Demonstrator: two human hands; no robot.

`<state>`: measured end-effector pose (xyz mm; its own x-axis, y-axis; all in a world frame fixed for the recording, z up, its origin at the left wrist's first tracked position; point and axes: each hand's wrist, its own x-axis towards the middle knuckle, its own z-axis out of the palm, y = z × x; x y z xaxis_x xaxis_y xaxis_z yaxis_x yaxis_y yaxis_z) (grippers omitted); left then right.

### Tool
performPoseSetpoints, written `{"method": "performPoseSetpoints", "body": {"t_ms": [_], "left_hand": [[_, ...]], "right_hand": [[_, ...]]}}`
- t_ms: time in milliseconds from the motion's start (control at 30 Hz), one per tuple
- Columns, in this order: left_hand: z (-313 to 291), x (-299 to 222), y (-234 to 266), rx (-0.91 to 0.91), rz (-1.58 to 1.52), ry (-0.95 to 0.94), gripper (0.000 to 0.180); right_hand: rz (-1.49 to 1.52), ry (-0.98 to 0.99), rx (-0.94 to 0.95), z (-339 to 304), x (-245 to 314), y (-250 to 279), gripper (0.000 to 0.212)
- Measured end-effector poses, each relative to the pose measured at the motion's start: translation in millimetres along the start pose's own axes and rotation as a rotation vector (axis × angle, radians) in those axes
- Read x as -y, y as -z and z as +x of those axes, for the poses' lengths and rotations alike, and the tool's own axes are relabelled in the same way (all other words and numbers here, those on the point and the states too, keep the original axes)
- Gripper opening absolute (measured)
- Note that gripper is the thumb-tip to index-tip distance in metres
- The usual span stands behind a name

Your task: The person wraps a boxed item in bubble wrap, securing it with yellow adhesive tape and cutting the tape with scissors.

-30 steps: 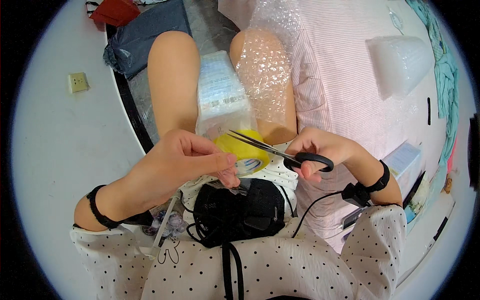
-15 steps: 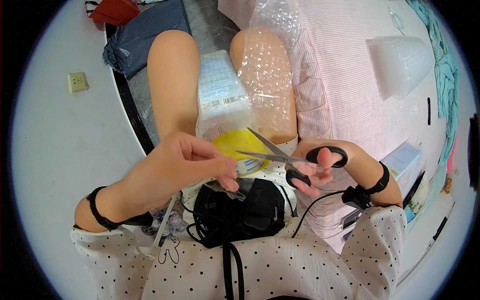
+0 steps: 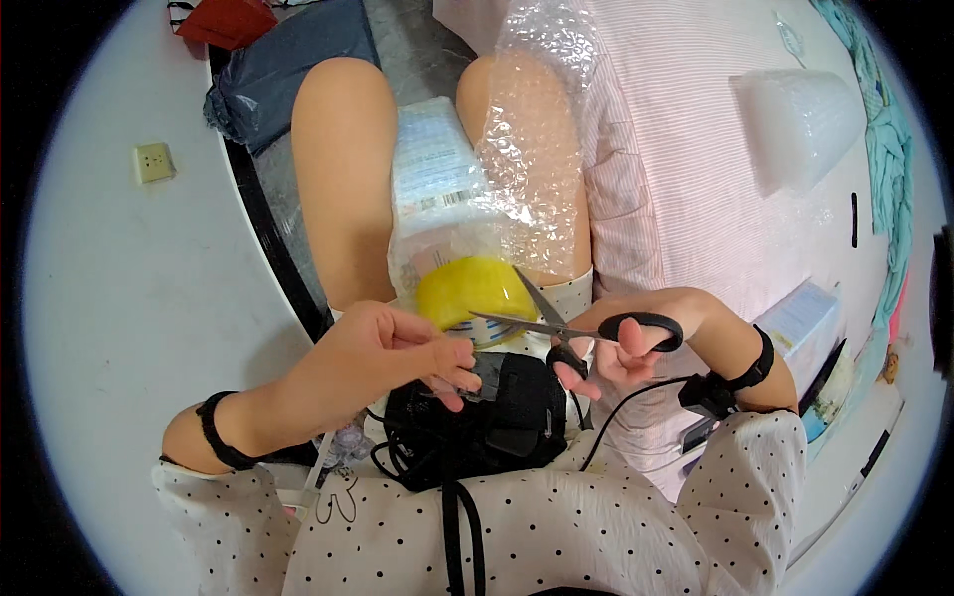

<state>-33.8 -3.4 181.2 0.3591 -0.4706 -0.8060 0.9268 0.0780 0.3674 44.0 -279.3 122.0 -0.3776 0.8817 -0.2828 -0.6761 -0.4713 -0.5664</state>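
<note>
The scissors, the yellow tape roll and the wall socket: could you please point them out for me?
Scissors (image 3: 561, 331), head view: the pivot where the blades cross.
Yellow tape roll (image 3: 471, 291), head view: its curved yellow outer surface.
Wall socket (image 3: 154, 163), head view: the middle of its faceplate.

A cream socket (image 3: 153, 162) is mounted on the white wall (image 3: 119, 298) at the left. Toward the upper left, a dark grey plastic bag (image 3: 298, 74) is laid out, and a red object (image 3: 229, 22) is seen just beyond it. The right side is taken up by a pink striped sheet (image 3: 686, 129), along whose far edge a teal cloth (image 3: 891, 169) is bunched. A pale blue box (image 3: 798, 323) is placed near the lower right, and a short black strip (image 3: 854, 221) is seen above it.
</note>
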Motion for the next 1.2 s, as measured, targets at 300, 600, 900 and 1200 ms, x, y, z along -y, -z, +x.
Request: {"method": "performPoseSetpoints", "body": {"t_ms": [300,600,900,1200], "left_hand": [[-6.1,14.5,-0.5,0.201,-0.198,0.211,0.024],[-13.2,31.6,4.2,0.26,-0.097,0.163,0.023],[-37.4,9.7,10.7,0.232,0.254,-0.241,0.008],[-70.0,-13.3,7.8,0.173,0.347,-0.521,0.005]], "right_hand": [[-0.098,0.092,-0.031,-1.7,-4.4,-8.2,0.088],[-0.172,0.097,-0.018,-18.4,-1.5,-9.0,0.075],[-0.571,-0.266,0.076,-37.8,-21.3,-28.2,0.049],[-1.275,-0.468,-2.02,-148.9,1.5,-45.0,0.014]]}}
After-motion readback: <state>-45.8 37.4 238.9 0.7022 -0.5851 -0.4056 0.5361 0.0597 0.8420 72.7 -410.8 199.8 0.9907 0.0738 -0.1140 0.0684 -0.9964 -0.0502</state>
